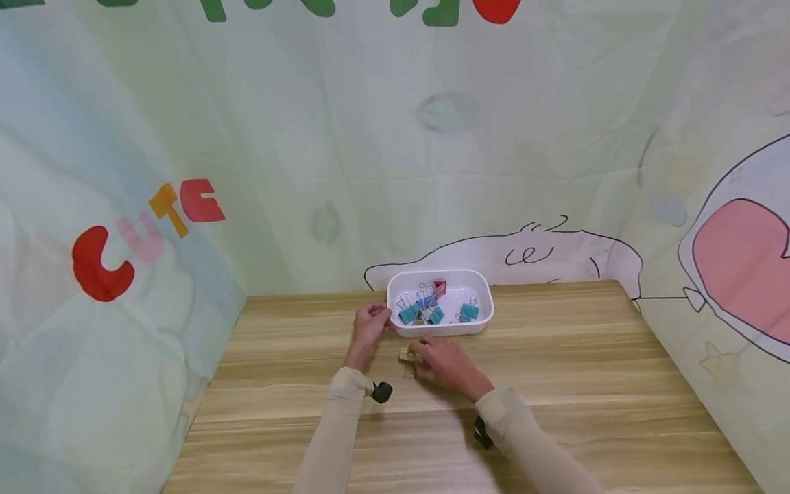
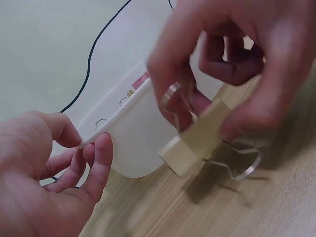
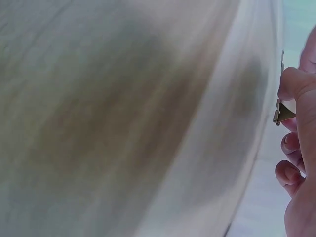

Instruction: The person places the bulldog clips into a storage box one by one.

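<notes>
My left hand [image 1: 369,331] grips the left end of a white plastic tray [image 1: 441,330], its thumb and fingers pinching the rim in the left wrist view. Just in front of the tray, my right hand [image 1: 446,363] holds a yellow binder clip [image 2: 197,140] between thumb and forefinger. Both wire handles of that clip stick out, and it appears lifted over the table. Inside the tray lie several binder clips: teal ones [image 1: 409,314] at the left, more teal clips [image 1: 469,311] at the right, a blue clip [image 1: 426,302] and a red clip [image 1: 439,287].
The tray stands at the back of a wood-grain table [image 1: 278,384], close to a printed cloth backdrop [image 1: 296,226]. More of this cloth hangs along the left and right sides. A sleeve mostly fills the right wrist view.
</notes>
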`<state>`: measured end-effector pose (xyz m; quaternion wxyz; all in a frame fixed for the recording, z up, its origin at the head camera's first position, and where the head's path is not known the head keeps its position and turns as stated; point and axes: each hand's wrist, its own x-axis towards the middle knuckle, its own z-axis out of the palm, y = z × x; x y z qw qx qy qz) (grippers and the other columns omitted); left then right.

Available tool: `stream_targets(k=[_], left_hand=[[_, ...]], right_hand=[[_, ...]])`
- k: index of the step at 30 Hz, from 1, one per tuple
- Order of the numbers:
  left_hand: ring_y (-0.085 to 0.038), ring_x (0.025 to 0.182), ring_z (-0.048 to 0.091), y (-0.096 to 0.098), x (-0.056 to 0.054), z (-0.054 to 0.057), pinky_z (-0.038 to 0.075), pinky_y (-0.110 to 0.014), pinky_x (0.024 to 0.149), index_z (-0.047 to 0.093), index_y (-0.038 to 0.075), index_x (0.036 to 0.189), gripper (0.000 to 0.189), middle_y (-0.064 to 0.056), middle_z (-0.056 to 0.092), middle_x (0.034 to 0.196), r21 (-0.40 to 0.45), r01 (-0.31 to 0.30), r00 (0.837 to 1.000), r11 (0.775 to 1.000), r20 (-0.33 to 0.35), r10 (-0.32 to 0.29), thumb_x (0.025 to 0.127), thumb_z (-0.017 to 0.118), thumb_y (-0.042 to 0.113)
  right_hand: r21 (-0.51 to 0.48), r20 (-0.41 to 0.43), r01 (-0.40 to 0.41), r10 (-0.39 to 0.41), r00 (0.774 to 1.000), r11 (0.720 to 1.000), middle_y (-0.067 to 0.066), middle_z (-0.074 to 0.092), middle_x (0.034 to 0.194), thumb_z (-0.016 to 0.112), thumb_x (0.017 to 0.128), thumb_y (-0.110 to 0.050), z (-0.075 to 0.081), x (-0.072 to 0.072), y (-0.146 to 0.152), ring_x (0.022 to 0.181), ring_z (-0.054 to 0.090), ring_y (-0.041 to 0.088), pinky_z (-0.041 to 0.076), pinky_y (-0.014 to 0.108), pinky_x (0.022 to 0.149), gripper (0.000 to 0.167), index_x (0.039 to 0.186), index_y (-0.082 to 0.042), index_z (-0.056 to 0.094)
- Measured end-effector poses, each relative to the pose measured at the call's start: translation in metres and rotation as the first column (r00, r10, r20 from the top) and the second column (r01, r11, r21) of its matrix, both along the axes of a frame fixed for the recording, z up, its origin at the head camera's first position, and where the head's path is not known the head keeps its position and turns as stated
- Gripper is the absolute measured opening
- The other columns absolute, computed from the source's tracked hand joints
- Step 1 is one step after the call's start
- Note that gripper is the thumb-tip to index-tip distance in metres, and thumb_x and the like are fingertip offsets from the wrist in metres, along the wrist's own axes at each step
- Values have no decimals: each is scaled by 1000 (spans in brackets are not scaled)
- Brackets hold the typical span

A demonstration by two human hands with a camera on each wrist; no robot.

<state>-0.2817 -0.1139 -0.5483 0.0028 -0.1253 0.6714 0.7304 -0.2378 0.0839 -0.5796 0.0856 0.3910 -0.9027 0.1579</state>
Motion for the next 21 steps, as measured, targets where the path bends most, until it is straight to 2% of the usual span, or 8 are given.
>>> stream_targets(k=[4, 11, 15, 16, 21], left_hand=[[-27, 81, 67, 0, 0, 0, 66, -37, 78, 55, -17, 128, 33, -21, 61, 104, -1, -1, 1000, 1000, 1, 1, 98, 59, -3], [-23, 79, 66, 0, 0, 0, 65, -37, 79, 56, -16, 128, 32, -33, 60, 117, -18, 4, 1000, 1000, 8, -4, 100, 59, -1], [-24, 79, 67, -1, 1, 1, 65, -40, 82, 56, -17, 128, 33, -35, 60, 118, -19, 9, 1000, 1000, -2, -9, 99, 59, -2], [-29, 81, 68, -1, 2, 4, 65, -44, 85, 55, -18, 128, 33, -35, 60, 117, -13, 17, 1000, 1000, 0, -17, 98, 59, -3], [-28, 79, 68, 0, 2, 4, 64, -45, 85, 54, -19, 128, 34, -36, 59, 118, 3, 14, 1000, 1000, -7, -14, 97, 58, -6]], right_hand=[[-20, -38, -20, 19, 999, 1000, 2, 69, 109, 78, 91, -20, 10, 0, 1, 76, 58, 11, 54, 23, 65, 29, 119, -16, 71], [-58, -132, -50, 42, 990, 997, 1, 71, 106, 79, 90, -22, 32, -1, 3, 69, 54, 8, 46, 15, 57, 30, 119, -16, 73], [-67, -196, -24, 10, 980, 997, 2, 72, 104, 81, 89, -24, 48, -3, 8, 68, 58, 11, 48, 19, 54, 31, 118, -17, 74], [-69, -209, -11, -4, 978, 998, 2, 72, 103, 81, 89, -25, 52, -4, 9, 68, 60, 12, 50, 20, 54, 31, 118, -17, 74], [-97, -265, 39, -63, 962, 995, 2, 70, 103, 82, 87, -25, 68, -15, 20, 66, 62, 13, 51, 24, 50, 31, 116, -18, 76]])
